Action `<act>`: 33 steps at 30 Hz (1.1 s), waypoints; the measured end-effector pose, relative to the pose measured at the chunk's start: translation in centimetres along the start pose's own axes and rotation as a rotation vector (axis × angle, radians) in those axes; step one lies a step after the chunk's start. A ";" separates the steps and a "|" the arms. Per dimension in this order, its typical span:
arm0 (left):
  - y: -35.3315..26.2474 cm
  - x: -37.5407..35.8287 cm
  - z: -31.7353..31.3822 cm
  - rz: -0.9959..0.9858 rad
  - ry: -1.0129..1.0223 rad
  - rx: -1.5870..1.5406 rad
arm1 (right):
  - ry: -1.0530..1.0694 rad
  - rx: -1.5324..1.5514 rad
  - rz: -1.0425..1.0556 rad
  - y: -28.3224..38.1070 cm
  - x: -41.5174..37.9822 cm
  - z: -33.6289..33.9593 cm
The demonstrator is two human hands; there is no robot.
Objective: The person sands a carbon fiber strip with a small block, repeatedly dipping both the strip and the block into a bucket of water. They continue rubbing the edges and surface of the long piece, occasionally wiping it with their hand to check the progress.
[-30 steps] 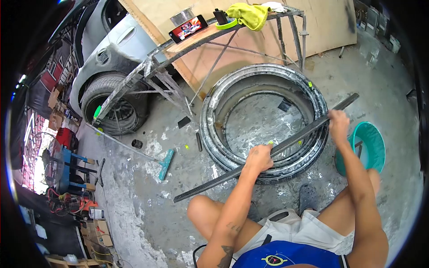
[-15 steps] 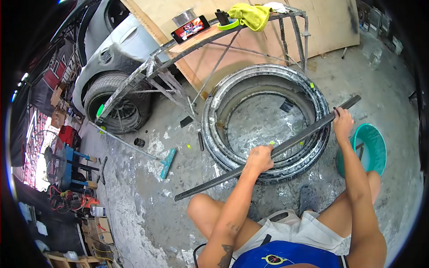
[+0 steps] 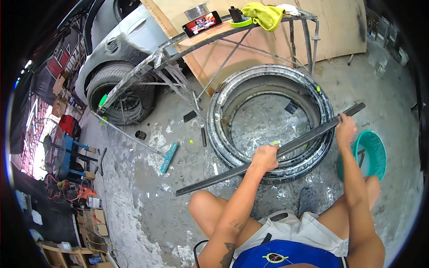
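Observation:
A long, dark strip with a woven carbon-fibre look (image 3: 214, 179) lies slantwise over the near side of a worn tire (image 3: 216, 147), which is flat on the floor. My left hand (image 3: 265, 159) is closed on the strip near its middle, above the tire's near rim. Toward the strip's upper right end, my right hand (image 3: 346, 130) grips its edge with bent fingers. The strip's lower left end sticks out past the tire, close to my left knee. Beside my right forearm stands a teal bucket (image 3: 376, 154) with liquid and a stick-like tool in it.
A metal trestle (image 3: 210, 41) beyond the tire carries a phone (image 3: 202, 24), a tape roll and a yellow-green cloth (image 3: 264, 17). A teal squeegee (image 3: 169, 158) rests on the wet, stained floor. At the left are a car wheel (image 3: 121, 96) and a fan.
The view has shifted slightly, moving the background rightward. The strip's right end sits a little lower in view, and both hands keep their grip on it.

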State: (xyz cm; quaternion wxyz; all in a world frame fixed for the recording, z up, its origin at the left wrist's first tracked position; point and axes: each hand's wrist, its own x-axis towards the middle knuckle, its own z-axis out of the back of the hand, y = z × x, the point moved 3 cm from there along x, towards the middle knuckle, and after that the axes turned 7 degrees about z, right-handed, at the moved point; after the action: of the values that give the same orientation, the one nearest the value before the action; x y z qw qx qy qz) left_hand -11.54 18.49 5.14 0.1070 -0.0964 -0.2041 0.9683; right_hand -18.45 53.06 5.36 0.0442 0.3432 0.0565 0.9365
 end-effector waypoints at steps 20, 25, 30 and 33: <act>0.8 0.7 -0.6 -0.001 0.018 -0.022 | 0.045 0.117 0.471 3.7 -2.3 1.7; 0.5 0.7 -0.2 0.001 0.020 -0.025 | 0.065 -0.058 -0.034 -1.1 1.7 -0.2; 0.9 1.0 -0.4 -0.019 0.012 -0.033 | 0.028 0.186 0.322 5.9 -3.6 1.8; 0.4 0.5 -0.1 -0.014 0.037 -0.025 | 0.064 0.142 0.381 2.5 -1.6 1.4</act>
State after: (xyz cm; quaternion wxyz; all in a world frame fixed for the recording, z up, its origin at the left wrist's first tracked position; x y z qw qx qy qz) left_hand -12.05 18.24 4.82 0.1161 -0.1145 -0.2149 0.9629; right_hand -16.41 50.47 5.73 -0.1598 0.3202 0.0576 0.9320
